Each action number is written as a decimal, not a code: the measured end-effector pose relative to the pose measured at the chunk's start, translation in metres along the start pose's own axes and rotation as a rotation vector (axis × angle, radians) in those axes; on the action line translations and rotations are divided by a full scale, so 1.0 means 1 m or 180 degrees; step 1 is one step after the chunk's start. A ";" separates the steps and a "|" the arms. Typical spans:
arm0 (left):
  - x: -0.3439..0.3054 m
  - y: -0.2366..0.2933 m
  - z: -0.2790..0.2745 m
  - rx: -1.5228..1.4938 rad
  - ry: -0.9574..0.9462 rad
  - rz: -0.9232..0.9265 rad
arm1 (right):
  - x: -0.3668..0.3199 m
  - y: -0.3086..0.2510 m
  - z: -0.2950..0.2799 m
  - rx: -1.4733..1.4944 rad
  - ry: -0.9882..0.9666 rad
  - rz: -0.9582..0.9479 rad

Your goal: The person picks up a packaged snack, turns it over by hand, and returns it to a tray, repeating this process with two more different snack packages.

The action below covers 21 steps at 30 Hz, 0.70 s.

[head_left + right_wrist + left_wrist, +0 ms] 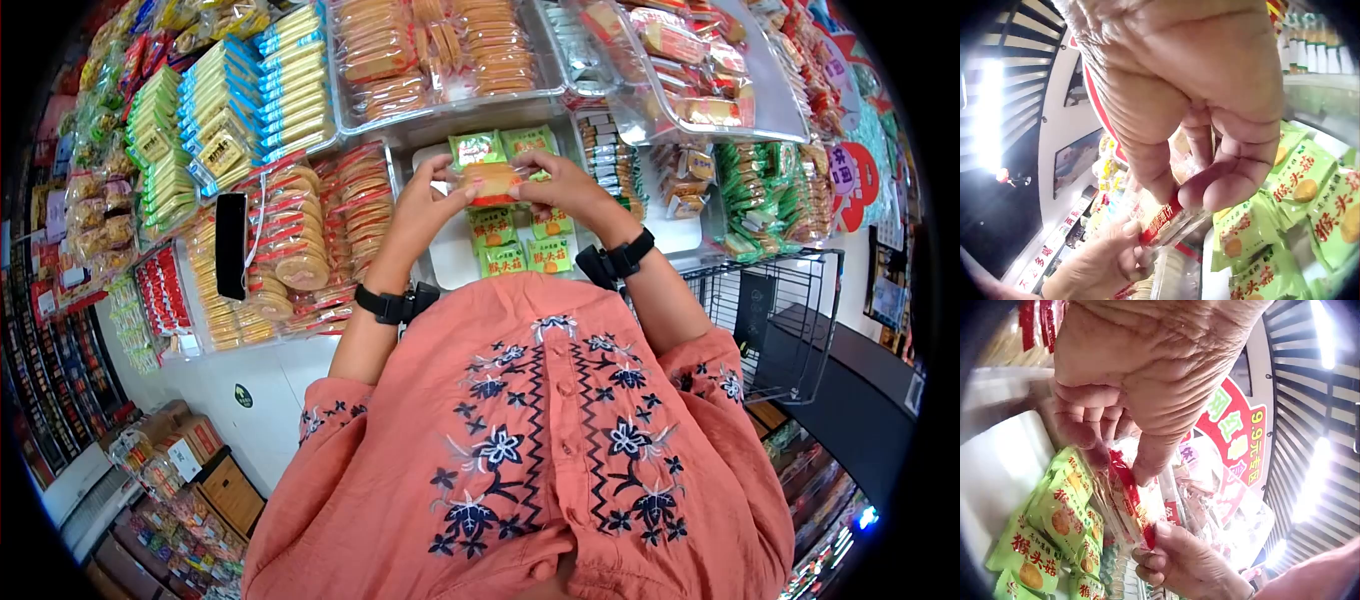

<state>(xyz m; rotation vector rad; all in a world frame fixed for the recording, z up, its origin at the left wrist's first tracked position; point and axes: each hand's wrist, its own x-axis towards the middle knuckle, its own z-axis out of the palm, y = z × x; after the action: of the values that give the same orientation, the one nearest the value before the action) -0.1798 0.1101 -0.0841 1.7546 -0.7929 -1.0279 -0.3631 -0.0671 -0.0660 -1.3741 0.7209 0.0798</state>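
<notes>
Both hands hold one clear-wrapped snack pack with a red label [490, 183] above a tray of green packets [493, 228]. The left hand [425, 205] pinches its left end and the right hand [570, 190] its right end. In the left wrist view the left hand [1141, 381] has thumb and fingers on the red-edged pack [1132, 503], with the right hand [1191, 562] at its lower end. The right wrist view shows the right hand [1191, 106] pinching the pack [1163, 222], and the left hand [1100, 259] gripping its other end.
Clear bins of wrapped biscuits [375, 60] stand behind the green packets. Round red-wrapped biscuits [295, 225] and a black phone-like object [231, 246] are at the left. A wire basket [800, 330] stands at the right, beside the person's sleeve.
</notes>
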 end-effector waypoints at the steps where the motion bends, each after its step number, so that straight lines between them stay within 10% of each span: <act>1: -0.002 0.003 -0.002 -0.0085 -0.0002 0.0091 | -0.003 -0.007 0.002 -0.0038 0.0037 -0.0123; 13: 0.005 0.109 -0.071 0.0968 0.1064 0.1457 | 0.031 -0.125 0.027 -0.1459 0.1069 -0.2671; 21: 0.050 0.063 -0.110 0.1571 0.1357 0.1531 | 0.117 -0.109 0.049 -0.1566 0.1008 -0.2686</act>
<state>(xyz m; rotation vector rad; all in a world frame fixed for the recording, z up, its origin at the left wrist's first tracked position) -0.0642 0.0877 -0.0154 1.9513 -1.1739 -0.1275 -0.2007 -0.0884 -0.0305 -2.0974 0.3292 -0.6798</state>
